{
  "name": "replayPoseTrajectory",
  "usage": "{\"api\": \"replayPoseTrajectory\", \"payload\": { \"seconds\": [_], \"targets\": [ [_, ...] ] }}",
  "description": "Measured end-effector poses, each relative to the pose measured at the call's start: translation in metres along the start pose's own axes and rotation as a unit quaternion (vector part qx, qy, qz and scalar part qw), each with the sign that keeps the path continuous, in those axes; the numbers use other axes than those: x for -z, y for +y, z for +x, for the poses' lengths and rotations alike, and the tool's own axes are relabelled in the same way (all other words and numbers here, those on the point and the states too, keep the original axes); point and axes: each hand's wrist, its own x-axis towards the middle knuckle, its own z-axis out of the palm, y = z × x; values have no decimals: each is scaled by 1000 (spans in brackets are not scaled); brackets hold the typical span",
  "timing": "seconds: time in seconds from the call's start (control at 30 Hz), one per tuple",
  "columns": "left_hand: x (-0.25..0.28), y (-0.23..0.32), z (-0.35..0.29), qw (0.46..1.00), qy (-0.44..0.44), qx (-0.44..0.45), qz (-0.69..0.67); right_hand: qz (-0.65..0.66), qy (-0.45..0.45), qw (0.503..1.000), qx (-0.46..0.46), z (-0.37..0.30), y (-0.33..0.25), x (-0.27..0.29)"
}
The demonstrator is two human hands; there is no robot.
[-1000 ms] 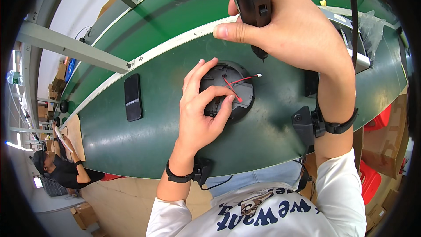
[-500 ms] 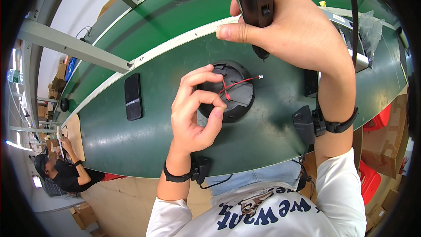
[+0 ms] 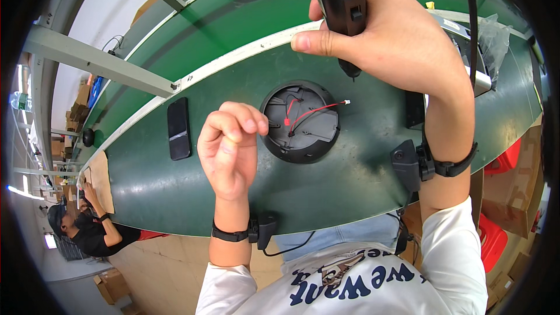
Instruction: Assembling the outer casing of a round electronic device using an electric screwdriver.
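Note:
My right hand (image 3: 402,41) is wrapped round a black electric screwdriver (image 3: 343,9), whose tip points down above the far right side of the housing, apart from it. My left hand (image 3: 228,151) is raised just left of the housing, thumb and fingers curled together. Whether anything small sits between those fingertips cannot be made out. The round black plastic housing (image 3: 300,151) lies open side up on the bench. Inside it runs a red and black wire (image 3: 318,110) ending in a small white connector (image 3: 347,102) over the right rim. A short red lead (image 3: 287,121) also shows there.
A black phone (image 3: 178,128) lies on the green bench (image 3: 151,192) to the left. A metal-edged device (image 3: 479,81) and a clear plastic bag (image 3: 494,44) are at the right. A black cable (image 3: 471,17) hangs there. Another person (image 3: 93,230) works at far left.
My left hand has drawn left, off the housing, and its fingers have closed more. The short red lead has shifted left. The screwdriver has moved barely, slightly right.

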Motion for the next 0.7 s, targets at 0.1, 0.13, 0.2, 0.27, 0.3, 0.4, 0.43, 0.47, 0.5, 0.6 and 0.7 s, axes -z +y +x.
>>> {"api": "replayPoseTrajectory", "payload": {
  "seconds": [0.1, 0.13, 0.2, 0.27, 0.3, 0.4, 0.43, 0.47, 0.5, 0.6, 0.7],
  "targets": [
    [-1, 2, 3, 996, 2, 2, -90, 1, 1, 1000, -9, 2, 0, 3],
    [0, 3, 2, 989, -2, 23, -148, -6, -15, 999, -35, 3, 1, 4],
    [-1, 6, 2, 974, 7, 63, -218, -12, -14, 999, -27, 3, 1, 6],
    [0, 8, 4, 966, -13, 75, -248, -16, -14, 1000, -17, 2, 2, 5],
    [2, 9, 4, 956, -34, 88, -279, -14, -8, 1000, -16, 1, 2, 4],
    [7, 12, 5, 928, -57, 95, -356, -12, -12, 1000, -19, 3, 0, 7],
    [9, 13, 5, 928, -58, 94, -355, -13, -22, 999, -26, 3, 1, 9],
    [12, 14, 4, 914, -80, 90, -387, -12, -21, 999, -25, 6, 11, 3],
    [14, 15, 2, 898, -103, 87, -419, 5, -7, 1000, -10, 10, 29, -8],
    [17, 24, 4, 901, -113, 68, -413, 20, 16, 1000, 2, 12, 37, -14],
    [22, 29, 7, 922, -86, 51, -373, 24, 22, 999, 7, 12, 40, -13]
  ]
}}
